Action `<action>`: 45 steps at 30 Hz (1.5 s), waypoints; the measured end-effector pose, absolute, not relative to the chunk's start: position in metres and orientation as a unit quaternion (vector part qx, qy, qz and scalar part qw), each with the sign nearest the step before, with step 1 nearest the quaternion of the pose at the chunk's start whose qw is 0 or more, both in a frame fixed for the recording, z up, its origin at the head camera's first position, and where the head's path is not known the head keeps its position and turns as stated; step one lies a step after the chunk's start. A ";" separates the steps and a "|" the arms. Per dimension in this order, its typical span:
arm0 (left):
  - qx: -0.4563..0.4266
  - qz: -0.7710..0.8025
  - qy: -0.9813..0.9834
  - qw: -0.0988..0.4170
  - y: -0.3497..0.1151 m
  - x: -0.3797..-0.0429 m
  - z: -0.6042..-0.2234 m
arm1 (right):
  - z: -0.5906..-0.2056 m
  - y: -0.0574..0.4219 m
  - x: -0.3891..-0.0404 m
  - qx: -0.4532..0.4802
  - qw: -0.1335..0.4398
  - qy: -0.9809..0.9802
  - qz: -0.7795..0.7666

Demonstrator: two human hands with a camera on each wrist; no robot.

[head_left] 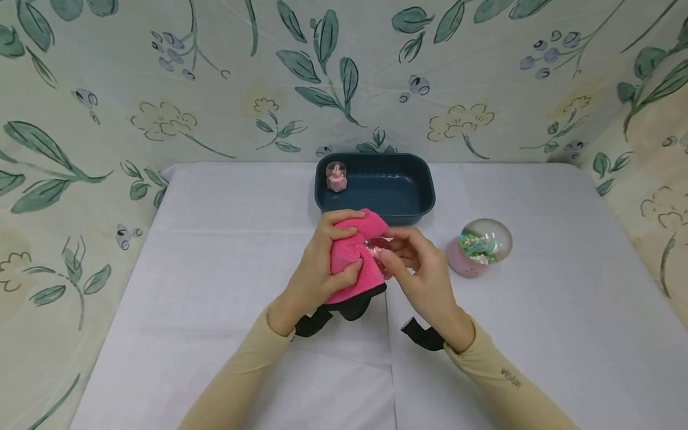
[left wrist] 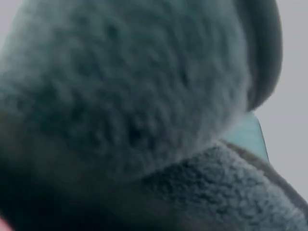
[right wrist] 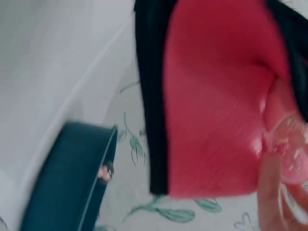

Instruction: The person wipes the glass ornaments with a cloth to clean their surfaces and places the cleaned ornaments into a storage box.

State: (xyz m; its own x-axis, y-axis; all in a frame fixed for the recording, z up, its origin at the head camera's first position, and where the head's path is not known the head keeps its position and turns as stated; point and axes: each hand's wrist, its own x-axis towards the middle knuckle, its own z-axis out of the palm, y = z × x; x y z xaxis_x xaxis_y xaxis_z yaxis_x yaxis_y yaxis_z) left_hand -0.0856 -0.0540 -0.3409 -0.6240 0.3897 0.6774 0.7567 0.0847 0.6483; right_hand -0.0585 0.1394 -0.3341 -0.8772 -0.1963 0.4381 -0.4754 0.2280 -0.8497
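My left hand (head_left: 316,266) grips a fluffy pink cloth (head_left: 366,223) with black edging. In the right wrist view, the cloth (right wrist: 216,125) hangs beside a small clear globe (right wrist: 292,147) with a pink base. My right hand (head_left: 427,280) pinches this small snow globe (head_left: 379,246) against the cloth, which partly covers it. Fuzzy grey-looking cloth (left wrist: 130,82) fills most of the left wrist view, so the left fingers are hidden there.
Behind the hands stands a dark blue tray (head_left: 411,212), with another small pink-based globe (head_left: 337,177) in its left end. To the right, a larger snow globe (head_left: 480,248) with a pink base leans on the white-covered table (head_left: 564,286). A leaf-patterned curtain (head_left: 215,113) hangs behind.
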 end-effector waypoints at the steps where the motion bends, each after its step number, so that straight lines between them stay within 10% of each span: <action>1: -0.384 -0.565 -0.712 0.164 -0.055 -0.086 -0.340 | -0.334 0.140 -0.059 0.252 0.146 -0.781 0.553; 13: -0.396 -0.572 -0.701 0.156 -0.059 -0.085 -0.337 | -0.337 0.139 -0.067 0.386 0.287 -0.763 0.432; 25: -0.449 -0.415 -0.762 0.213 -0.058 -0.084 -0.343 | -0.337 0.136 -0.060 0.134 0.002 -0.747 0.651; 34: -0.361 -0.612 -0.688 0.148 -0.058 -0.084 -0.340 | -0.334 0.141 -0.066 0.361 0.266 -0.767 0.458; 45: -0.397 -0.605 -0.672 0.160 -0.056 -0.082 -0.335 | -0.332 0.144 -0.070 0.428 0.335 -0.739 0.397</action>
